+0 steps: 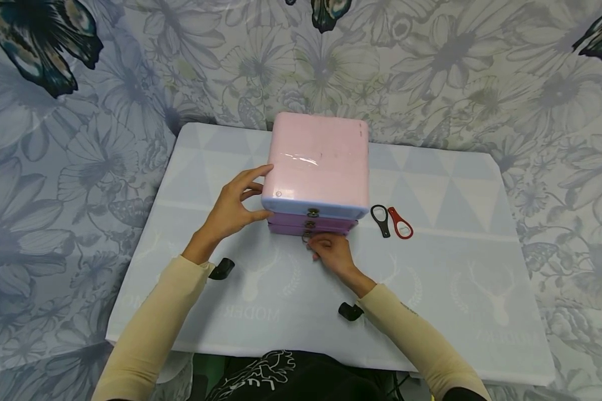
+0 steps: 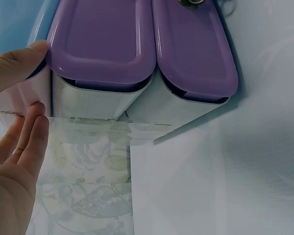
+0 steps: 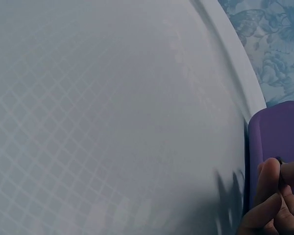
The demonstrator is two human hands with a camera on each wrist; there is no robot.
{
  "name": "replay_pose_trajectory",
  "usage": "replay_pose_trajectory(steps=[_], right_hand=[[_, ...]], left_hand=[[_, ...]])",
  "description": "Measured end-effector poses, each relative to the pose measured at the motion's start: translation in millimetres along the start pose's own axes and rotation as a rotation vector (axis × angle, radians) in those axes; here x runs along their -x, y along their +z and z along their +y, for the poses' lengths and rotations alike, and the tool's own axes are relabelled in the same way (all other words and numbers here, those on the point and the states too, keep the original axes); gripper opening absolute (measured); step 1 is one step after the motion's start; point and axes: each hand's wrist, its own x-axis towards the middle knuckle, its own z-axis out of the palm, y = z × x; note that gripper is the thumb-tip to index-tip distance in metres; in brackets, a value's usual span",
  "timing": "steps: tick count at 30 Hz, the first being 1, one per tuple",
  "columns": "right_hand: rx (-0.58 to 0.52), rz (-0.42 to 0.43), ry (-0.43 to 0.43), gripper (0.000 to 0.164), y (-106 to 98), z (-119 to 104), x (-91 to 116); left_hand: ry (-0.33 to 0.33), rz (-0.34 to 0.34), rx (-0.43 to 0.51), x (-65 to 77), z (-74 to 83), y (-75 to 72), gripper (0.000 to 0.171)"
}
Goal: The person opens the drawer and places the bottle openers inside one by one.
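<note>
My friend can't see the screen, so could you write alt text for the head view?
A person's left grip touches the side of a pink-topped drawer box, while the right grip pinches the pull of the lowest purple drawer. To the box's right, a black loop-ended item and a red one lie on a pale patterned tablecloth.

Left hand point(image 1: 233, 205) touching pink-topped drawer box point(image 1: 321, 161); right hand point(image 1: 332, 253) at lowest drawer point(image 1: 283, 229), seemingly pinching ring point(image 1: 305, 238).

A grey floral wall point(image 1: 446, 94) with dark butterflies point(image 1: 42, 30) backs a pale, patterned table point(image 1: 451, 334).
</note>
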Motion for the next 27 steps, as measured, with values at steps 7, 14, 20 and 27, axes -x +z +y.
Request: replay_pose_trajectory(steps=[7,14,20,27], right_hand=[[-0.007,-0.02,-0.019,0.015,-1,-1,0],[-0.01,-0.058,0.005,0.015,-2,-2,5],[0.0,-0.073,0.043,0.014,-1,-2,9],[-0.033,-0.087,0.041,0.014,1,-1,17]], left_hand=[[0.002,0.009,-0.005,-0.6,-1.2,0.6,0.093],[0.01,0.019,-0.025,0.3,-2.5,2.5,0.092],[0.017,0.022,-0.029,-0.2,-7.4,3.2,0.092],[0.033,0.023,-0.028,-3.8,-30.9,3.7,0.097]])
